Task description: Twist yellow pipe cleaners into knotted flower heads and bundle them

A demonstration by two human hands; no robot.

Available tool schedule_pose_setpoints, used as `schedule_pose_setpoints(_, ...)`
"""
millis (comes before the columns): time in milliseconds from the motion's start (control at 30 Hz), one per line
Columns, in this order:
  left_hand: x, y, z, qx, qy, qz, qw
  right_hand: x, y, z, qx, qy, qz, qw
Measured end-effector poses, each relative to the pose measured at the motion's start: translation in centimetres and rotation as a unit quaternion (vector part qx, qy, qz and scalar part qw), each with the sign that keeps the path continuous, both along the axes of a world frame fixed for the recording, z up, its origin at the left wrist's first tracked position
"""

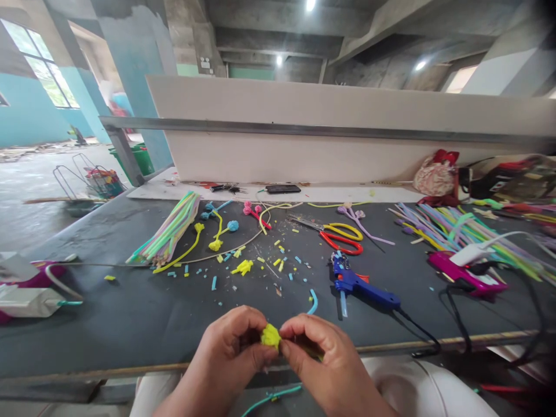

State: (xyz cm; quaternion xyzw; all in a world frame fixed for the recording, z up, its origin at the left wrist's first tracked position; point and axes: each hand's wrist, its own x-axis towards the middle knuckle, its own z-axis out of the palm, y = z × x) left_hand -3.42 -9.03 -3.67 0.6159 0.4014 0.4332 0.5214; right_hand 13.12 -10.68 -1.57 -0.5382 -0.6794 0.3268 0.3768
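Note:
Between my two hands, at the table's front edge, is a small yellow pipe-cleaner bud. My left hand pinches it from the left with thumb and fingertips. From the other side, the thumb and forefinger of my right hand grip its right end, and a bit of yellow stem shows under that palm. Beyond my hands lie a loose yellow pipe-cleaner piece and a bent blue piece. A blue hot glue gun rests to the right, with red-and-yellow-handled scissors behind it.
Pipe-cleaner bundles lie at left and right. Finished-looking stems with blue, pink and purple heads sit along the back. A magenta power strip with cords is on the right; a phone lies behind.

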Motion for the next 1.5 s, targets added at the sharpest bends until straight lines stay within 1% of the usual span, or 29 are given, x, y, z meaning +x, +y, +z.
schedule_pose_setpoints(100,0.1,0.0,-0.2,-0.022,-0.008,0.001,1.0,-0.4,0.2,-0.3,-0.043,0.022,-0.019,0.999)
schedule_pose_setpoints(200,0.3,0.1,0.0,-0.093,-0.045,-0.006,0.995,-0.4,0.6,-0.4,-0.125,0.086,-0.004,0.988)
schedule_pose_setpoints(267,0.4,0.2,0.3,-0.135,-0.077,-0.013,0.988,0.0,0.8,-0.3,-0.181,0.161,0.028,0.97)
schedule_pose_setpoints(333,0.4,0.2,0.5,-0.151,-0.1,-0.016,0.983,0.4,0.7,-0.1,-0.222,0.244,0.062,0.942)
schedule_pose_setpoints(400,0.5,0.2,0.6,-0.152,-0.113,-0.009,0.982,0.8,0.6,0.0,-0.244,0.316,0.079,0.913)
schedule_pose_setpoints(433,0.5,0.2,0.6,-0.152,-0.116,-0.005,0.982,0.9,0.5,0.0,-0.244,0.338,0.081,0.905)
schedule_pose_setpoints(467,0.5,0.2,0.6,-0.152,-0.116,-0.005,0.982,0.9,0.4,0.0,-0.237,0.346,0.077,0.904)
schedule_pose_setpoints(533,0.5,0.3,0.5,-0.147,-0.107,-0.006,0.983,0.9,0.1,0.0,-0.212,0.321,0.063,0.921)
schedule_pose_setpoints(600,0.4,0.5,0.5,-0.136,-0.083,-0.005,0.987,0.8,0.0,0.1,-0.194,0.268,0.054,0.942)
schedule_pose_setpoints(667,0.4,0.7,0.4,-0.108,-0.05,0.01,0.993,0.6,-0.1,0.1,-0.193,0.237,0.053,0.951)
schedule_pose_setpoints(700,0.4,0.8,0.3,-0.091,-0.037,0.018,0.995,0.5,0.0,0.1,-0.2,0.238,0.052,0.949)
schedule_pose_setpoints(767,0.4,0.8,0.2,-0.068,-0.031,0.019,0.997,0.3,0.1,0.1,-0.231,0.268,0.042,0.934)
schedule_pose_setpoints(900,0.3,0.4,0.1,-0.052,-0.071,-0.029,0.996,0.1,0.4,0.1,-0.301,0.359,0.029,0.883)
schedule_pose_setpoints(967,0.2,0.2,0.3,-0.024,-0.058,-0.035,0.997,0.1,0.4,0.2,-0.318,0.392,0.038,0.862)
schedule_pose_setpoints(1033,-0.1,0.1,0.7,0.008,-0.033,-0.024,0.999,0.1,0.3,0.3,-0.326,0.405,0.052,0.853)
schedule_pose_setpoints(1100,-0.4,0.1,1.1,0.029,-0.014,-0.017,0.999,0.1,0.2,0.3,-0.322,0.403,0.064,0.854)
schedule_pose_setpoints(1200,-0.6,0.3,1.4,0.026,0.001,-0.023,0.999,0.1,0.1,0.1,-0.315,0.388,0.081,0.862)
schedule_pose_setpoints(1300,-0.7,0.3,1.2,-0.011,-0.021,-0.027,0.999,0.2,0.1,-0.2,-0.31,0.36,0.087,0.876)
schedule_pose_setpoints(1367,-0.6,0.2,0.8,-0.032,-0.042,-0.031,0.998,0.1,0.2,-0.2,-0.306,0.336,0.074,0.888)
schedule_pose_setpoints(1500,-0.5,0.3,0.4,-0.038,-0.043,-0.039,0.998,0.1,0.3,0.1,-0.292,0.29,0.055,0.91)
